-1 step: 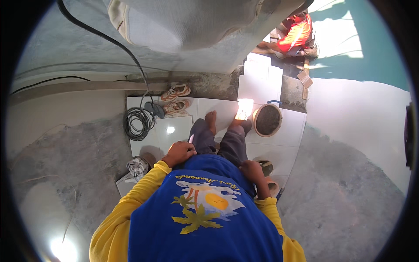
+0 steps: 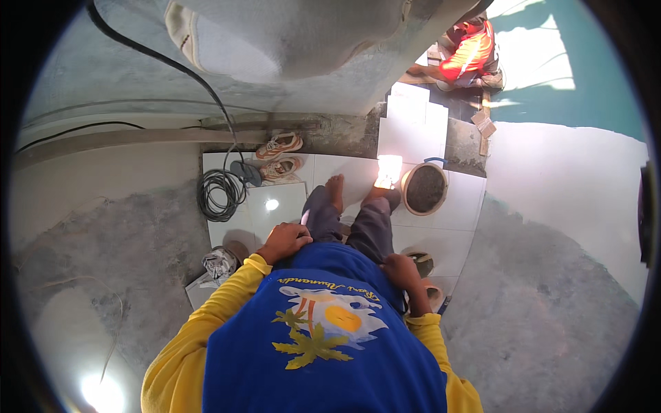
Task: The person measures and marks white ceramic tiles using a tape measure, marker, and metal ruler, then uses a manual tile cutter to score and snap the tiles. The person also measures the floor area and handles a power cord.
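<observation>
My left hand (image 2: 285, 241) rests on my left thigh, its fingers lying loosely over the dark trousers (image 2: 321, 213). Nothing shows in it. On the other side, my right hand (image 2: 402, 270) lies against my right thigh beside the hem of my blue shirt (image 2: 275, 365); its fingers are turned down and mostly hidden. Just right of that hand, partly behind it, stands a small dark container (image 2: 421, 263). Farther forward, by my right foot, is a round bucket (image 2: 406, 199) holding dark grey material.
White tiles (image 2: 330, 170) cover the floor ahead, with stacked tiles (image 2: 413, 138) beyond. Coiled black cable (image 2: 219, 196), shoes (image 2: 281, 146) and a crumpled bag (image 2: 219, 263) lie left. Pale fabric (image 2: 275, 34) hangs at the top. Another person in red (image 2: 471, 55) crouches at the far right.
</observation>
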The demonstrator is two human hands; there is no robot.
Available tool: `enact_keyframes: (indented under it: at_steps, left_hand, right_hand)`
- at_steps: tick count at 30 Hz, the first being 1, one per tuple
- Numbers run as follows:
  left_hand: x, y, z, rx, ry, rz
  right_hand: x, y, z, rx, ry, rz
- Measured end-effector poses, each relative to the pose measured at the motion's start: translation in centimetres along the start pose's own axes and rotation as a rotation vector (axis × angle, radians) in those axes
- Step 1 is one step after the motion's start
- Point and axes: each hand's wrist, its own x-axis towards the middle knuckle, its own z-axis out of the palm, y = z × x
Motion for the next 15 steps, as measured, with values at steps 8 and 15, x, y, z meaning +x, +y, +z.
enact_keyframes:
  at_steps: [8, 15]
  left_hand:
    - [0.8, 3.3, -1.8, -0.004, -0.278, 0.000]
    - [5.4, -0.5, 2.6, -0.326, -0.329, -0.346]
  right_hand:
    - [-0.4, -2.2, -4.6, 0.491, -0.432, -0.213]
    - [17.0, 4.1, -0.1, 0.395, -0.896, -0.192]
